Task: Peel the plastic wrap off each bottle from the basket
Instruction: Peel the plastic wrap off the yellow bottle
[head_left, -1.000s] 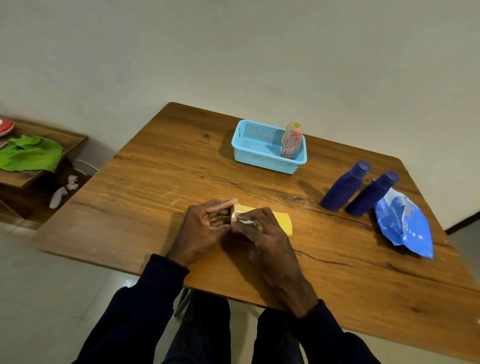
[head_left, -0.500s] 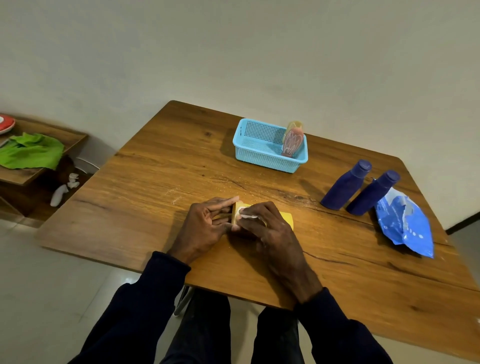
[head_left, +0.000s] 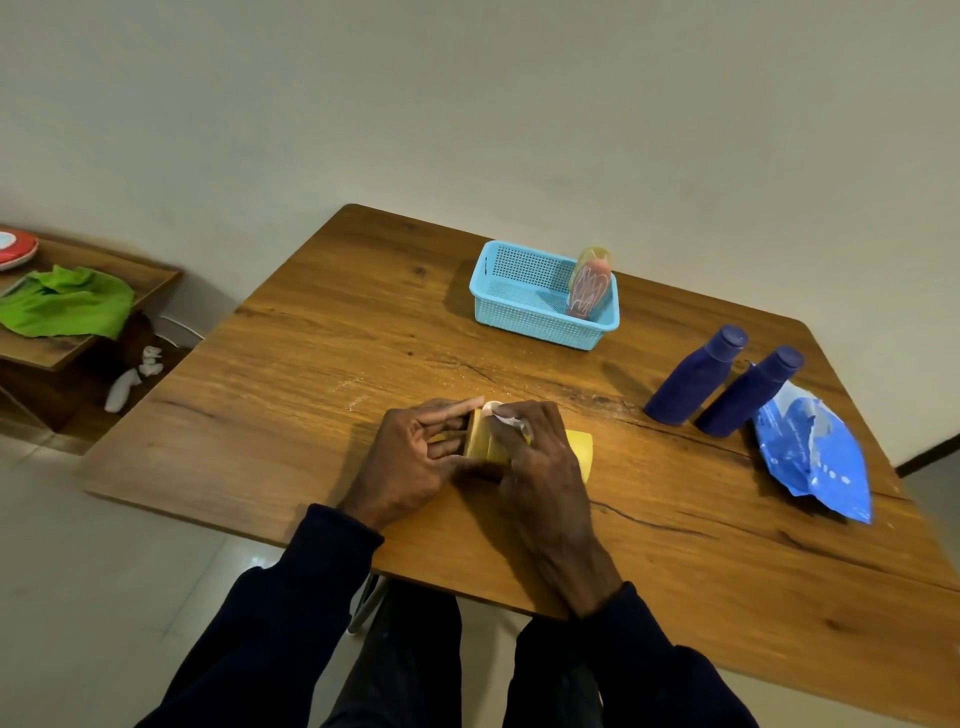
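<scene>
Soft, even indoor light fills the scene, moderately bright with a slightly warm, greenish cast. The wooden table (head_left: 291, 364) shows a mild sheen near its middle, with no harsh glare. Short, soft shadows fall to the left of the blue basket (head_left: 524, 317) and the two dark blue bottles (head_left: 722, 382), suggesting light from the right. Both hands (head_left: 483, 457) darken the tabletop beneath them. Wide-angle distortion bends the table edges and wall lines outward. Detail is slightly soft throughout, most so toward the corners.

wooden table (head_left: 311, 364) | blue basket (head_left: 524, 317) | two dark-blue bottles (head_left: 696, 376) upright | blue wrap (head_left: 815, 457) | yellow bottle (head_left: 579, 449) lying
</scene>
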